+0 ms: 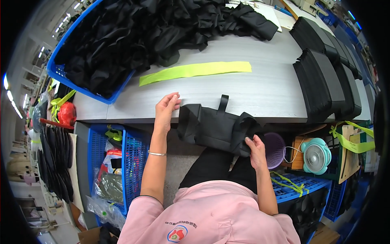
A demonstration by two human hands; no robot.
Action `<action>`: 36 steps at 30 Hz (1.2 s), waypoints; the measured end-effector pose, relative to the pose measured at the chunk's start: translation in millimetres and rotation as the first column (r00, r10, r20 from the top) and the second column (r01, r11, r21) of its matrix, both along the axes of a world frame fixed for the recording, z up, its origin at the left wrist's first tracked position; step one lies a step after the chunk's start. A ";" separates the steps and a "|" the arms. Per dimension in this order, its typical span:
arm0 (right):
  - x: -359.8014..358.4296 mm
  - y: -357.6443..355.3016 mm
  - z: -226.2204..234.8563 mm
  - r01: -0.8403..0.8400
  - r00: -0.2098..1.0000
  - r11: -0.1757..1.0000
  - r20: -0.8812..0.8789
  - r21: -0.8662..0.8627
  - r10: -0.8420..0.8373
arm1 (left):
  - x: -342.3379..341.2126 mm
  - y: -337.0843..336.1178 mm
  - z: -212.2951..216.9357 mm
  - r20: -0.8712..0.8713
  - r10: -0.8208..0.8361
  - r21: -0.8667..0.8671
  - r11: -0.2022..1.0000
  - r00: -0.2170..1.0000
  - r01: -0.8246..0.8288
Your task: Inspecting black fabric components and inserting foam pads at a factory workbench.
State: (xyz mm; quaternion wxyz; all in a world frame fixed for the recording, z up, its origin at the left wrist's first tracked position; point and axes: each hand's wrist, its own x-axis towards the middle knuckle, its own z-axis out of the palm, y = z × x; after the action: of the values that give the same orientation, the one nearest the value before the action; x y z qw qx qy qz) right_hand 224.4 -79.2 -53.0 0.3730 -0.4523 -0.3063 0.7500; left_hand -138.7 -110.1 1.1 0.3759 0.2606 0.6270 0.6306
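Note:
A black fabric pouch-like piece with a short loop strap (208, 128) hangs in front of me at the table's front edge. My right hand (256, 149) grips its lower right end between thumb and fingers. My left hand (167, 108) is by the piece's upper left corner, its fingers loosely bent, with nothing visible in them. Beyond my hands, a bright yellow-green strip (197, 72) lies flat across the grey table (268, 95). A large heap of crumpled black fabric pieces (162, 30) covers the far left of the table and spills from a blue basket (81, 86).
Stacks of folded black pieces (321, 83) stand at the table's right. Below the table are a blue crate with bagged items (135, 166) at left, and a purple bin (275, 150) and small teal fan (317, 156) at right. Black pieces (57, 162) hang at far left.

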 end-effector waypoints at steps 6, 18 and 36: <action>-5.3 -9.6 -7.6 -0.169 0.986 0.985 -0.010 0.021 0.169 | 22.3 -52.5 -9.4 0.083 0.225 0.127 0.964 0.971 -0.235; 63.1 -47.2 10.7 0.152 0.986 0.984 -0.088 0.096 -0.143 | 105.6 -135.6 3.6 0.428 0.012 -0.023 1.000 0.904 -0.003; 194.7 -121.9 0.4 0.534 0.828 0.789 0.001 0.304 -0.561 | 145.9 -117.2 22.6 -0.017 -0.231 -0.172 0.959 0.973 0.225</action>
State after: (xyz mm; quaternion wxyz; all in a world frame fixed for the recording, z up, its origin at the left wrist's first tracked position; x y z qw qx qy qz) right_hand 419.0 -201.1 -52.6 0.6221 -0.4954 -0.2853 0.5350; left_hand 7.3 -227.3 23.7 0.4552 0.3098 0.6508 0.5227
